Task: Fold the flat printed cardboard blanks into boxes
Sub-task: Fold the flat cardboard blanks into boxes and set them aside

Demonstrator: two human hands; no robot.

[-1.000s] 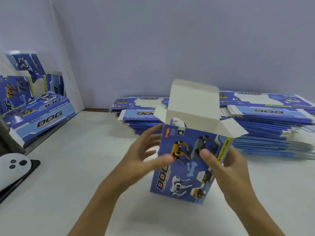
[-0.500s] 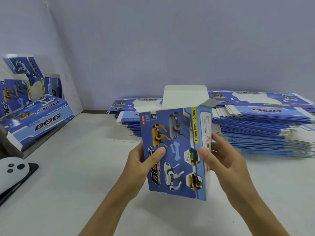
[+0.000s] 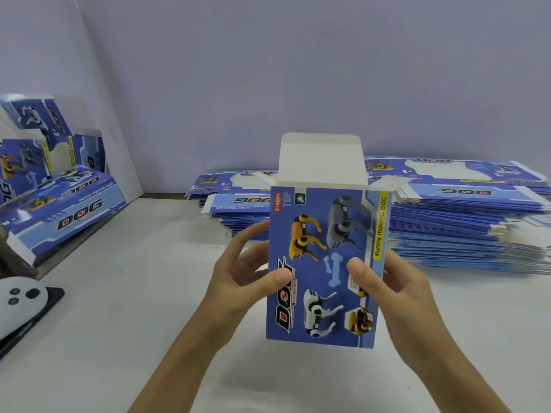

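A: Where's the box?
B: Blue printed box [image 3: 325, 263] upright, held above the white table [image 3: 134, 293] near its front middle; top flap [image 3: 322, 159] stands up, white inside showing; small side flaps splayed out.
A: Hands?
B: Left hand [image 3: 241, 278] grips the box's left edge, thumb on the printed front, fingers curled behind; right hand [image 3: 390, 290] pinches the right edge, thumb on front, fingers behind.
A: Blanks?
B: Stack of flat blanks [image 3: 462, 222] along the table's back edge, right of centre; folded boxes [image 3: 59, 204] leaning at the back left corner; white controller [image 3: 21, 296] at the left edge.
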